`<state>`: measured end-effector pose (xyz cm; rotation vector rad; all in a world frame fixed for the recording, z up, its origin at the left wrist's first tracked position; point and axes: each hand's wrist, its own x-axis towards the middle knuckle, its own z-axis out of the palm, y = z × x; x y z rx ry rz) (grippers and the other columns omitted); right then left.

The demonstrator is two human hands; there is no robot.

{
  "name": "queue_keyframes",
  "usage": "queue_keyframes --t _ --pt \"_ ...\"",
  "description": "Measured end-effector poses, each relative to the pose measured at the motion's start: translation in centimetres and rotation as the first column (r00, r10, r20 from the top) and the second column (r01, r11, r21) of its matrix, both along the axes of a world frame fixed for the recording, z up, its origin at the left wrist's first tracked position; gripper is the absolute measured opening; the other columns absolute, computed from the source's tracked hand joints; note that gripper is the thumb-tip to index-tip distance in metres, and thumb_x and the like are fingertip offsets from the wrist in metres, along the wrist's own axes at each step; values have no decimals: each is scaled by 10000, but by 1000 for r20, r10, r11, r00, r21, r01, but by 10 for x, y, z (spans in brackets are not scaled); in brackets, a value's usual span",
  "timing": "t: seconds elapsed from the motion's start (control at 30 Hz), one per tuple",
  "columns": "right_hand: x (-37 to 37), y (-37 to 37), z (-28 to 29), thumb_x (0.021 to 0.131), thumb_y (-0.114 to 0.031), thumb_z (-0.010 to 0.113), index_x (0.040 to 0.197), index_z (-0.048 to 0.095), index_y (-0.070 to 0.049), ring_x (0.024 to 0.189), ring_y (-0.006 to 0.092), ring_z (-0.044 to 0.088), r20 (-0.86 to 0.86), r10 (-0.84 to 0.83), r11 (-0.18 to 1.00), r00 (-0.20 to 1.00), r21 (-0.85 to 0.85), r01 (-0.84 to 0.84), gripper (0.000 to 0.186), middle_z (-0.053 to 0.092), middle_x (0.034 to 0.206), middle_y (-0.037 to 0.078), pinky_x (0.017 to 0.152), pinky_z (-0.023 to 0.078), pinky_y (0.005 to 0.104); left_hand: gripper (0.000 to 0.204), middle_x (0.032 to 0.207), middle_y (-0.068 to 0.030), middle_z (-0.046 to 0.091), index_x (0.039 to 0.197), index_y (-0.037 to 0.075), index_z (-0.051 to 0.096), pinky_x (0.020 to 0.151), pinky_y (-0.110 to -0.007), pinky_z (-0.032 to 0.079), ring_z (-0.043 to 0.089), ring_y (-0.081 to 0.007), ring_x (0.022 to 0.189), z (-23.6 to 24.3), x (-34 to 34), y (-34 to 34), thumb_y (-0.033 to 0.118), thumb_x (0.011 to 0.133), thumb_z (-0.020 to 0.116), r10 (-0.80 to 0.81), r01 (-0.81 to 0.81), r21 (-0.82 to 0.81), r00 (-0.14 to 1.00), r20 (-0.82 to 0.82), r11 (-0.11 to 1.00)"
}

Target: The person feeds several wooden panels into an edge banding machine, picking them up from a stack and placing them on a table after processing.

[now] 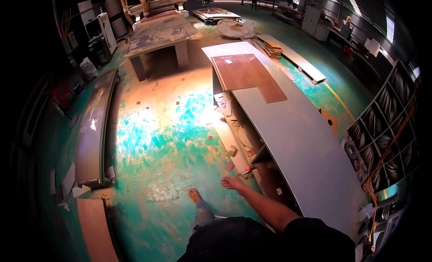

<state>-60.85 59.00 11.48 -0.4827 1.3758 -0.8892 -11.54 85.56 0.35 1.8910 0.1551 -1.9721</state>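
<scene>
My right hand (232,182) hangs low beside the front edge of a long grey workbench (310,149), fingers loosely apart and holding nothing. My forearm runs to it from the lower right. The hand is closest to wood offcuts (231,150) lying on the floor and on the bench's lower shelf. A brown L-shaped wood panel (247,75) lies flat on the far end of the bench top. My foot (194,195) stands on the worn green floor just left of the hand. My left hand is out of view.
A long dark panel (92,127) lies on the floor at left, with a brown board (96,230) nearer me. A cluttered table (157,34) stands at the back, stacked boards (274,47) lie behind the bench, and a compartment rack (387,127) stands at right.
</scene>
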Motion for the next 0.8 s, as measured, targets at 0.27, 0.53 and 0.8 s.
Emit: queue_keyframes --t 0.27,0.53,0.8 --pt "6 -175 29 1050 -421 552 1263 674 -37 1093 196 700 95 -207 977 974 63 202 456 727 1217 95 923 551 324 289 807 -84 626 1086 22 574 732 -418 539 637 -287 759 18 70 -335 295 1032 496 -27 -19 -235 981 -192 972" --pt "-63 -373 35 999 -475 651 1366 558 -23 1169 212 649 402 -471 851 785 -28 525 589 664 1284 105 877 541 303 418 1082 -127 702 1232 27 563 898 -452 550 682 -297 981 86 106 -555 403 1066 481 76 6 -468 985 155 884" --pt "-153 -568 60 921 -599 707 1563 342 -72 1412 231 471 623 -729 368 282 10 930 907 449 1563 97 1081 472 322 347 964 -124 698 1126 51 551 791 -411 547 670 -290 855 50 74 -564 380 1075 452 -247 238 -193 969 -28 952"
